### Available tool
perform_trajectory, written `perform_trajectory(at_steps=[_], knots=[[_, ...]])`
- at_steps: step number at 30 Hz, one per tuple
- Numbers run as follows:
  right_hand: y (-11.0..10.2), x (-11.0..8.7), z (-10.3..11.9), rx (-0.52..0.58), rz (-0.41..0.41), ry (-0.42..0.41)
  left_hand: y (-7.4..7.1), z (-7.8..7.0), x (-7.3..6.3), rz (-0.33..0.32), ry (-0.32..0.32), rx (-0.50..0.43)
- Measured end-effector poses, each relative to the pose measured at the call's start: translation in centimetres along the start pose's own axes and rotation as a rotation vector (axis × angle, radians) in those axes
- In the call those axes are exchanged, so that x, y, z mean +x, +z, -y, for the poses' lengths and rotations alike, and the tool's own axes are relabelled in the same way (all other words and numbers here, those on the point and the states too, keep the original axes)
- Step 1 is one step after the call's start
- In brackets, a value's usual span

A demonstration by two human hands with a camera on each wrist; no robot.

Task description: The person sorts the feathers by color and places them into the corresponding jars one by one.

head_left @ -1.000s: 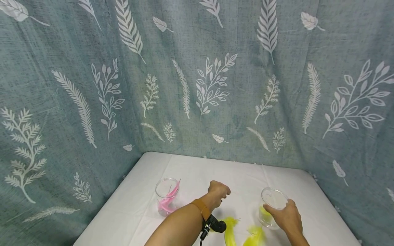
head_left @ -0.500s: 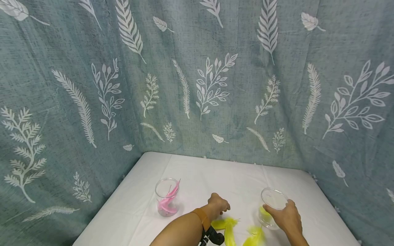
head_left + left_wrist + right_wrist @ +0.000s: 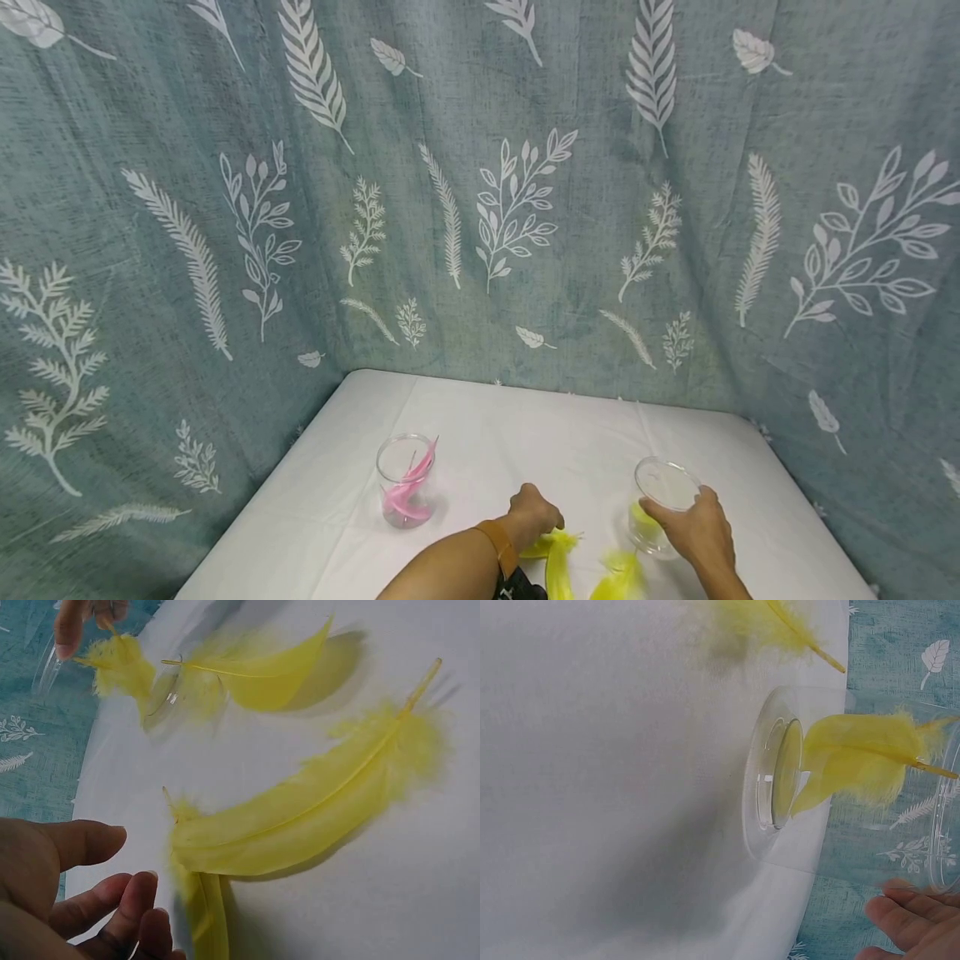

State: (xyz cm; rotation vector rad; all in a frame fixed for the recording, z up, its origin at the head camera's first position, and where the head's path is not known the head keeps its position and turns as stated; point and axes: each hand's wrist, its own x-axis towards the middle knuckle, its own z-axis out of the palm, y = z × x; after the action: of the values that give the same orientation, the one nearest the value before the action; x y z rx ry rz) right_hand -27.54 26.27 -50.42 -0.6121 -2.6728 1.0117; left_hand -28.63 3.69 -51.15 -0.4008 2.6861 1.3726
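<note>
My left hand (image 3: 535,510) is low over the table beside two overlapping yellow feathers (image 3: 557,560). In the left wrist view its thumb and fingers stand apart, loosely bent, with nothing between them; the long yellow feather (image 3: 285,817) lies just past the fingertips. My right hand (image 3: 701,533) grips a clear cup (image 3: 667,483) near its rim, thumb on one side and fingers on the other. Yellow feathers (image 3: 862,750) are inside that cup, which stands upright. Another yellow feather (image 3: 621,575) lies between the two hands, close to the cup's base.
To the left stands a second clear cup (image 3: 393,467) with pink feathers (image 3: 408,492) in it, one reaching above the rim. A white cloth covers the table (image 3: 495,425). A blue-green leaf-patterned curtain (image 3: 450,208) hangs behind and at the sides.
My left hand has come down and nearer, toward the overlapping yellow feathers. The right hand and its cup have stayed in place.
</note>
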Motion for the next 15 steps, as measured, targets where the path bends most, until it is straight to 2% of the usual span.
perform_trajectory(at_steps=[7,13,15], knots=[[0.0,-0.1,0.1,0.001,-0.008,0.001,1.1,1.0,0.6,0.04,0.021,0.087],[-0.1,-0.1,0.0,-0.001,-0.01,-0.018,2.9,2.2,1.8,0.031,0.052,0.118],[-0.1,-0.1,0.0,-0.002,-0.007,-0.022,3.1,2.2,1.9,0.028,0.053,0.123]])
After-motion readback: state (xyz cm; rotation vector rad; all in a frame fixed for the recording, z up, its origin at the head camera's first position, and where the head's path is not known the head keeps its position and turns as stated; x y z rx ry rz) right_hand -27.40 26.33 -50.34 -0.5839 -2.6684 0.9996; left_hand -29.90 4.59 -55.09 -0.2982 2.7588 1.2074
